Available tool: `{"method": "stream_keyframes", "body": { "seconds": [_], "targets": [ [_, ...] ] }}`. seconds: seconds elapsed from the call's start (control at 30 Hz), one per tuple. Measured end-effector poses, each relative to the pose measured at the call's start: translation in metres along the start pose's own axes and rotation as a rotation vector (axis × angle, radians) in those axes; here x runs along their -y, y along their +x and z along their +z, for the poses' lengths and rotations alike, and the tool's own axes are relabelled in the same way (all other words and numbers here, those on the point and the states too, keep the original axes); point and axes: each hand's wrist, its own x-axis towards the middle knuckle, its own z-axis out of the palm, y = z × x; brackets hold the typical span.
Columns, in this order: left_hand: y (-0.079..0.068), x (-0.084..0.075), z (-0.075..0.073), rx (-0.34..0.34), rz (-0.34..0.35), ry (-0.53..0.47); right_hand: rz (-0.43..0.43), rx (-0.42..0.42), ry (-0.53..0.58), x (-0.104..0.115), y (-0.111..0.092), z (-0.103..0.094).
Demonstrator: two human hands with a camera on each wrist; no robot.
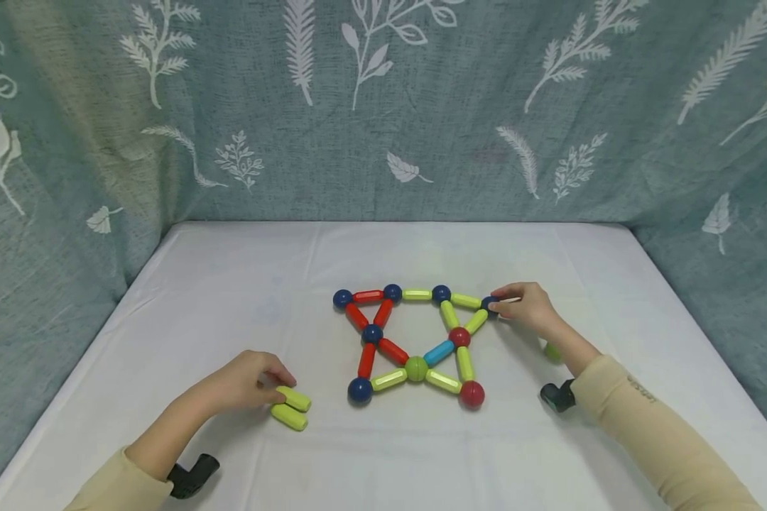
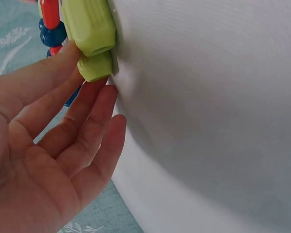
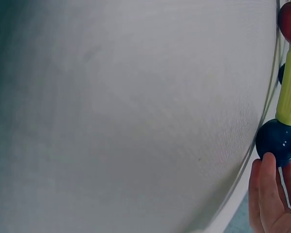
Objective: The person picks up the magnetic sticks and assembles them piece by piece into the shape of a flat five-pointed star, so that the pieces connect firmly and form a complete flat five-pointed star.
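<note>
A flat frame of magnetic rods and balls lies mid-table, with red rods point(image 1: 393, 352), a light blue rod point(image 1: 439, 353), yellow-green rods point(image 1: 443, 382), dark blue balls point(image 1: 372, 334), red balls point(image 1: 471, 394) and a green ball point(image 1: 416, 368). At its far right corner my right hand point(image 1: 525, 309) pinches a dark blue ball point(image 3: 276, 142), which touches the end of a yellow-green rod point(image 3: 289, 87). My left hand point(image 1: 246, 383), left of the frame, has thumb and fingers at the near ends of two loose yellow-green rods point(image 2: 89, 26) lying side by side, and pinches one.
Another yellow-green piece point(image 1: 552, 353) lies partly hidden behind the right forearm. Black wrist devices point(image 1: 193, 476) sit below both wrists. A white cloth point(image 1: 332, 461) covers the table, and a grey-green leaf-patterned curtain point(image 1: 460, 163) stands around its back and sides.
</note>
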Motion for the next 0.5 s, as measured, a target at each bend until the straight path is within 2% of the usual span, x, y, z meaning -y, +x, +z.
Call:
{"method": "stream_keyframes", "body": {
  "seconds": [0.33, 0.5],
  "targets": [
    [-0.0028, 0.0023, -0.0011, 0.028, 0.014, -0.013, 0.013, -0.001, 0.004, -0.0003, 0.0011, 0.0024],
    [0.0035, 0.0016, -0.007, 0.027, 0.032, -0.005, 0.007, -0.004, -0.007, -0.0026, 0.0016, 0.0018]
  ]
}}
